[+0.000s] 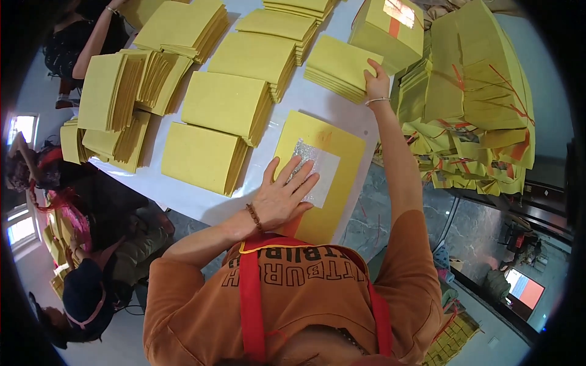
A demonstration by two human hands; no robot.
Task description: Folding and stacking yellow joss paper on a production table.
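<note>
My left hand (285, 190) lies flat with its fingers spread on a white and silver glittery patch (326, 168). That patch is in the middle of a large yellow paper sheet (348, 201) with orange-red marks, in front of me at the table's near edge. Farther off to the right, my right hand (378, 82) grips the right end of a low stack of yellow paper (342, 64), thumb and forefinger at its corner. How many layers the fingers hold cannot be made out.
Many yellow paper stacks (213, 107) stand in rows on the white table (157, 137). A tall yellow block (390, 36) stands at the far right. Beyond the right edge are piled yellow paper bundles with red ties (470, 79). Other people (85, 299) are at the left.
</note>
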